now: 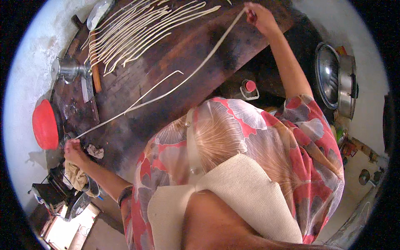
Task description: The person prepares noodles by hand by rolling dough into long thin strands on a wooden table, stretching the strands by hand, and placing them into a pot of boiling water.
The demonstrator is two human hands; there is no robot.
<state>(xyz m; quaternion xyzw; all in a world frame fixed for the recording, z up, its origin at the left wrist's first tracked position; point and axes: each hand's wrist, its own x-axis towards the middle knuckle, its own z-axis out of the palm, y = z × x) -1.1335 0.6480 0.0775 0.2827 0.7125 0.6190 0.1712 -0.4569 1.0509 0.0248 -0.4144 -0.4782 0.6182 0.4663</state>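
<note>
A long strand of dough (184, 80) runs slack across the dark wooden table (184, 53), between my two hands. My right hand (257, 17), raised over the far edge at the upper right, pinches one end. The other end is in my left hand (74, 151), low at the left beside a crumpled tan cloth. A shorter dough piece (153, 90) lies close along the strand and meets it near its left part. Many thin dough strips (134, 34) lie side by side at the top of the table.
At the left are a red bowl (46, 125), a metal pot (66, 69), a wooden stick (95, 75), a wide blade (85, 89) and a crumpled scrap (95, 151). A clear container (99, 14) stands at the top. A red-capped bottle (250, 86) and a large steel pan (347, 87) are at the right.
</note>
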